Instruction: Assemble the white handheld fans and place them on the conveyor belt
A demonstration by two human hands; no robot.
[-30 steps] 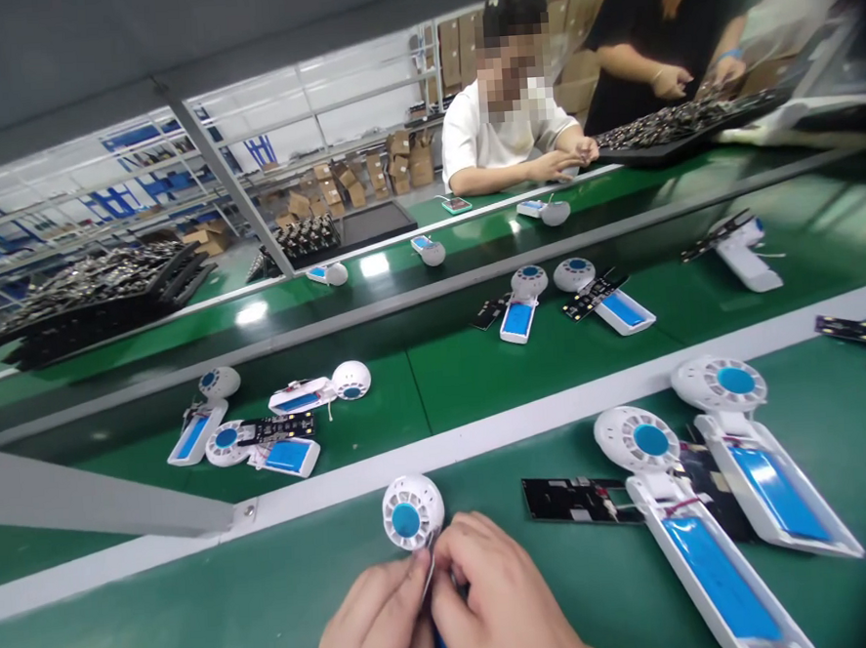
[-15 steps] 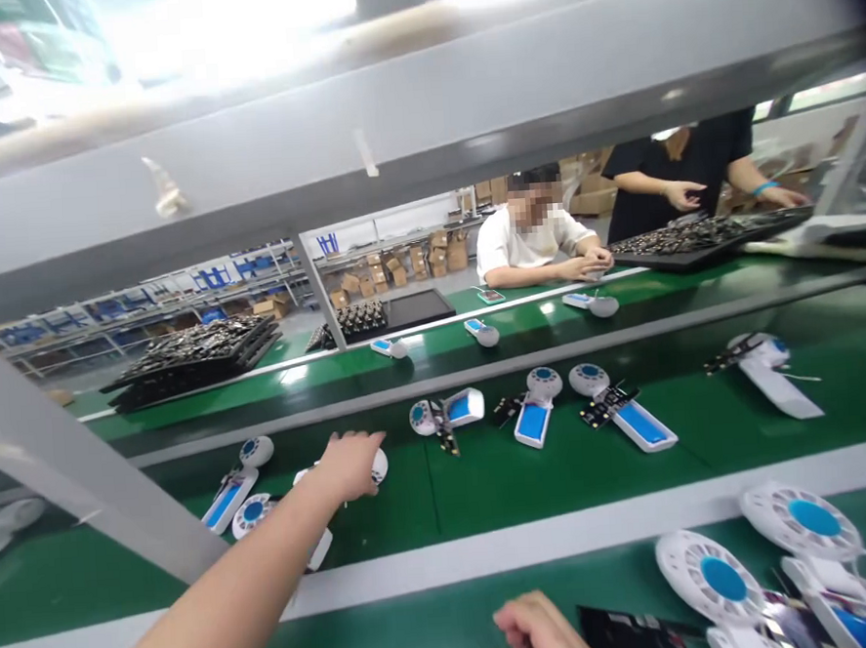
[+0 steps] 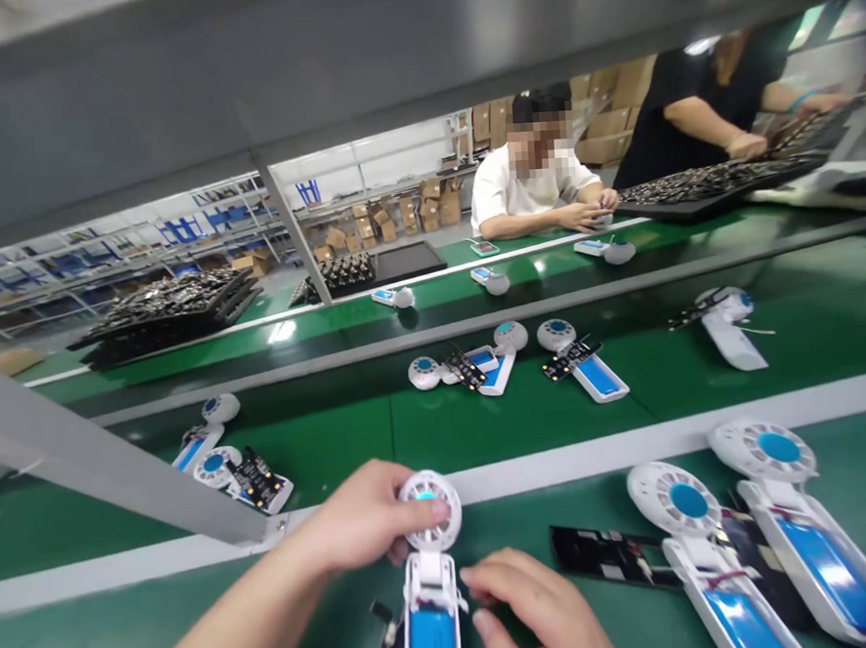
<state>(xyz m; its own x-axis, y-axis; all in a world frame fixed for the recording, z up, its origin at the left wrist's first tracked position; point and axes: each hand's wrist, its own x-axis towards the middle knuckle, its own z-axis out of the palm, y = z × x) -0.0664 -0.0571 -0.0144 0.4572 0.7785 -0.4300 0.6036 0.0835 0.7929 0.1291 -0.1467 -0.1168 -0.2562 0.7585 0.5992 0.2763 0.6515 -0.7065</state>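
Fan assembly (image 3: 429, 583) lying on the green bench belt, its head clasped by the left hand (image 3: 361, 517); right hand (image 3: 531, 606) open, fingers spread, just beside the blue-battery handle (image 3: 432, 645). Step judged as assembly handling; next move calls for the right hand steadying the handle.

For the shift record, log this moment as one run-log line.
Left hand: grips white fan head | Right hand: open, beside blue battery

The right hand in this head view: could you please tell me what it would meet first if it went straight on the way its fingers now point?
The right hand would most likely meet the white body of the handheld fan held in the left hand, just beyond its fingertips, though depth is hard to judge from this view.
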